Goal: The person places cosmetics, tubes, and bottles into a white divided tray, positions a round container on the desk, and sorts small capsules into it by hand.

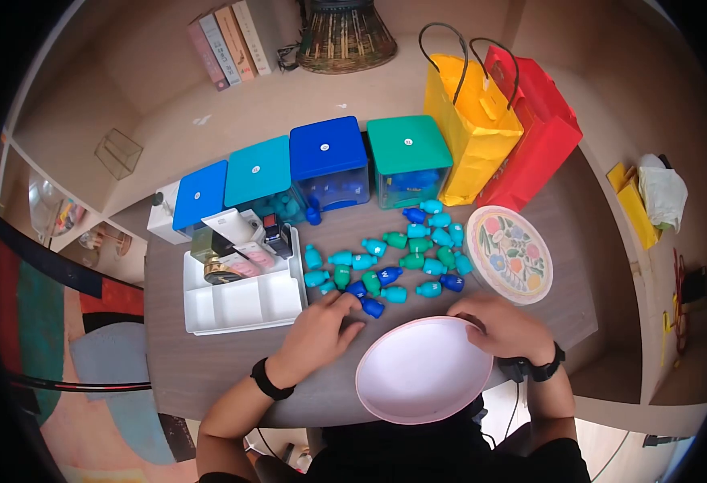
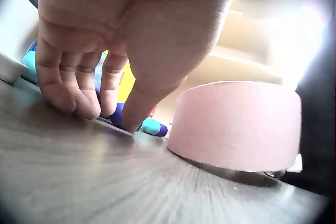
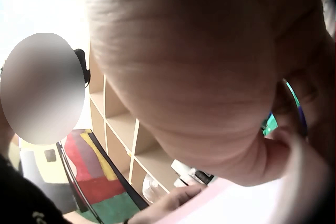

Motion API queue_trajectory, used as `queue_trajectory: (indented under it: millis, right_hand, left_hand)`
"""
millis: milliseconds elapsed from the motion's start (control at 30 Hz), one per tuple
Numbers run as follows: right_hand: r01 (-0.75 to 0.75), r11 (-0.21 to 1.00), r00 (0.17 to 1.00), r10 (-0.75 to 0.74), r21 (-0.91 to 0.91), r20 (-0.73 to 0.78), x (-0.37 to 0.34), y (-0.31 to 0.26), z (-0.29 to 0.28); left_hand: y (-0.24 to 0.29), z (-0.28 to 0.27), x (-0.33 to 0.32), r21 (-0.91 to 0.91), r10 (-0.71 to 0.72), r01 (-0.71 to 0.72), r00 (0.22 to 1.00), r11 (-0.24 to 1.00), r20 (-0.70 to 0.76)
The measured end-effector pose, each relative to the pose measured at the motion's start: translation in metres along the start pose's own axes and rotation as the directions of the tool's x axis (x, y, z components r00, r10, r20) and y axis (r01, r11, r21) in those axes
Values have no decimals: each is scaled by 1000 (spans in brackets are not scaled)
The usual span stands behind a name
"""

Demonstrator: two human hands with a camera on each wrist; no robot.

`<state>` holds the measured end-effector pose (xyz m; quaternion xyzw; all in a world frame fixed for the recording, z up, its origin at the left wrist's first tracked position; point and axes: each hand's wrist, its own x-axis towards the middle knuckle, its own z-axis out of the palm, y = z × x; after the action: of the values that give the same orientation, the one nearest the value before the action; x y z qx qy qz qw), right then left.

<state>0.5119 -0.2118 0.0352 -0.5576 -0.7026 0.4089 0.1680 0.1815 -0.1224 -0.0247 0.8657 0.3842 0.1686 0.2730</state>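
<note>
Head view: my left hand (image 1: 318, 333) is down by the little bottles (image 1: 394, 295), fingers bent but loose, w/ no bottle in its grip that I can see. A dark blue bottle (image 1: 372, 308) lies right by my fingertips. The bottles sit in a messy bunch on the table (image 1: 321, 396), btwn the tubs (image 1: 406, 141) and the pink box (image 1: 422, 372). My right hand (image 1: 505, 324) grips the box by its rim. I think I'm at the picking-up bit. Next move prob calls for a soft pinch w/ thumb & finger round one bottle, w/ the box held steady. The bottles look like smooth, hard plastic, fat w/ a little neck, in blue, teal & green. Some have white letters. They're roundish, so they might roll if I bump 'em. The tubs have see-through sides & flat lids. The flower lid (image 1: 509, 255) is flat & round; prob fits the box.

Left wrist view: my fingers curve down near the table & my thumb is apart from them, w/ a gap btwn. The table's grey w/ thin wood lines. The box wall is plain, pink, straight up & curved round.

Right wrist view: my thumb bends over the pink rim. Can't tell what my other fingers do, b/c they're dark & half hidden. A bit of green peeks thru the gap.
</note>
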Motion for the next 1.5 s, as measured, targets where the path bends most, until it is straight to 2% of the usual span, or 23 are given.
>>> queue_trajectory:
  millis: [100, 167, 200, 233, 300, 367, 400, 467, 500, 533, 600, 667, 767, 800, 833, 900, 933, 1000, 1100, 1233, 1300, 1433, 1500]
  right_hand:
    - [37, 994, 999, -39, -98, -23, 17, 11, 16]
    - [124, 986, 980, -139, -111, -140, 30, 13, 24]
    - [122, 987, 980, -137, -109, -143, 37, 12, 25]
    - [98, 987, 980, -119, -131, -162, 45, 10, 24]
    - [80, 985, 978, -107, -151, -181, 61, 4, 21]
    - [98, 995, 977, -100, -18, -188, 75, -1, 16]
    - [99, 995, 977, -101, -22, -188, 82, 0, 15]
    - [196, 958, 970, -221, -208, -103, 95, 9, 17]
    - [190, 960, 971, -214, -206, -102, 100, 11, 20]
    - [235, 943, 968, -249, -235, -31, 105, 13, 25]
    - [289, 922, 957, -287, -257, 43, 110, 14, 27]
    - [225, 971, 973, -221, -76, 64, 113, 17, 30]
    - [194, 979, 981, -194, -62, 13, 106, 16, 33]
    - [116, 992, 992, -113, -58, 49, 104, 11, 30]
    - [114, 992, 993, -111, -54, 45, 103, 12, 31]
    - [228, 973, 974, -228, -24, -11, 103, 15, 33]
    - [229, 973, 973, -230, -26, -14, 103, 16, 34]
    - [206, 961, 977, -211, -182, -6, 103, 15, 37]
    - [147, 969, 989, -146, -200, 21, 103, 10, 35]
    - [118, 980, 993, -119, -161, 2, 104, 16, 38]
    - [218, 967, 959, -238, -133, -155, 107, 29, 47]
    - [274, 960, 941, -279, -52, -192, 107, 25, 45]
    - [307, 950, 940, -312, -60, -137, 105, 17, 42]
  left_hand:
    - [8, -9, 8, -121, -33, 38, 999, 992, 41]
    - [22, -20, 8, -340, -97, 84, 995, 937, -22]
    - [26, -26, 8, -368, -106, 114, 994, 923, 41]
    - [28, -30, 10, -365, -104, 112, 994, 924, 41]
    - [29, -35, 11, -226, -11, 16, 1000, 974, 22]
    - [17, -25, 13, -150, 11, -5, 999, 989, 40]
    - [13, -20, 15, -78, 34, -29, 998, 997, 61]
    - [16, -14, 20, -43, -5, 9, 995, 999, 102]
    - [17, -10, 21, -6, -47, 49, 988, 999, 146]
    - [16, -6, 22, -10, -48, 50, 987, 999, 151]
    - [10, 0, 22, 72, 0, -4, 999, 997, 48]
    - [2, 1, 22, 43, 2, -3, 1000, 999, 25]
    - [3, -1, 23, -3, -9, 9, 999, 1000, 32]
    - [5, -2, 23, -12, -22, 23, 998, 1000, 55]
    - [5, -3, 23, -10, -19, 20, 998, 1000, 60]
    - [6, -6, 24, -67, -48, 54, 994, 996, 98]
    - [5, -7, 24, -65, -45, 51, 994, 997, 97]
    - [3, -5, 25, -101, 1, 7, 997, 995, 75]
    - [-5, 2, 25, -35, 84, -84, 996, 996, -12]
    - [-4, 1, 26, -32, 70, -70, 997, 997, -12]
    - [2, -7, 28, -127, -75, 95, 984, 987, 159]
    - [-3, -1, 26, -119, -16, 25, 997, 993, 75]
    - [-3, 0, 26, -59, 65, -65, 998, 996, 1]
